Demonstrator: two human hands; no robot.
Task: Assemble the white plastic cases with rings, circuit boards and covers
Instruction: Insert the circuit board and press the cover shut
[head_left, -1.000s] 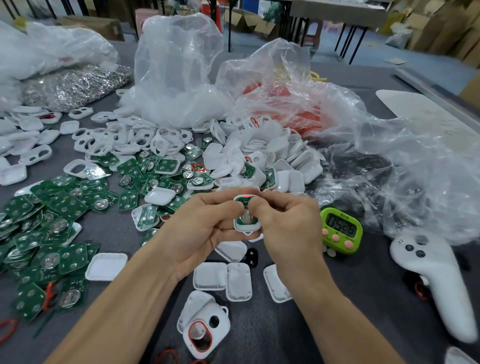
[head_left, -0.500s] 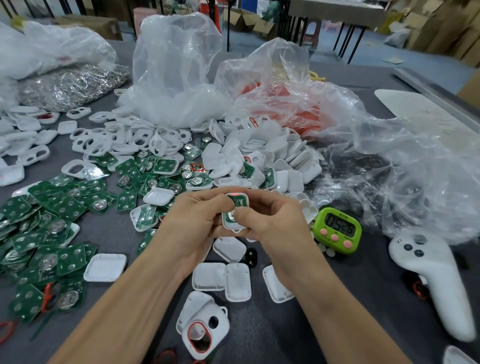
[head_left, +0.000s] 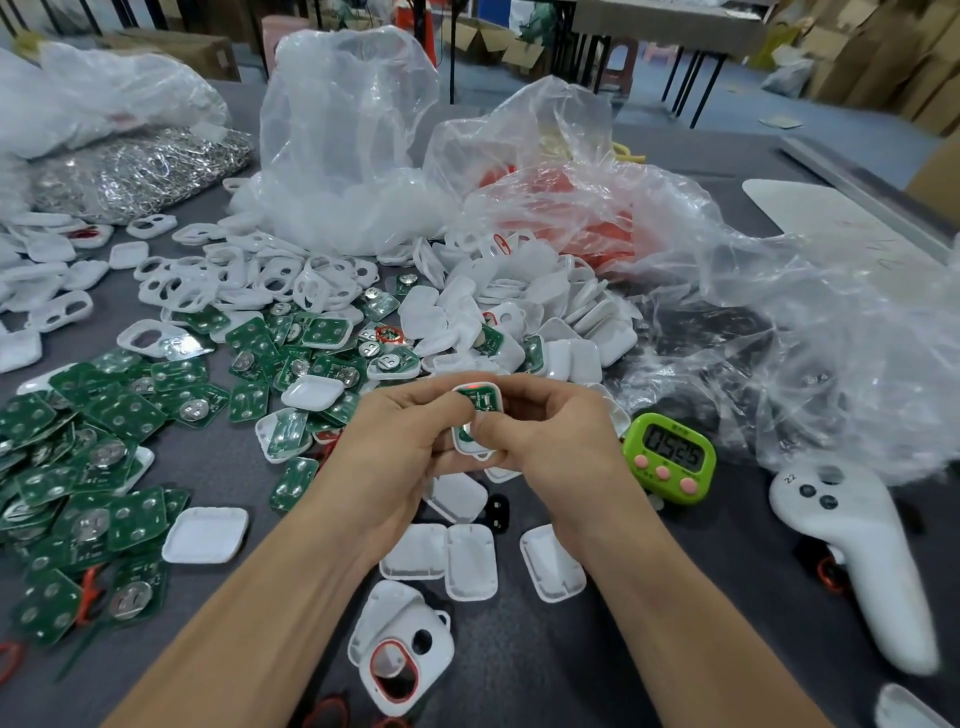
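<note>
case (head_left: 477, 415) — pinched between left hand (head_left: 400, 441) | right hand (head_left: 556, 441) — above table

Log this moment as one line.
left hand: holds white case | right hand: pinches it, thumb on circuit board | stage: board in case, uncovered | near: green timer

Timer display: 05:25, dark digits on the screen of the green timer (head_left: 670, 457), just right of the right hand (head_left: 556, 441).
Controller mark: 22, on the head of the white controller (head_left: 852, 561), farther right of that hand.
</note>
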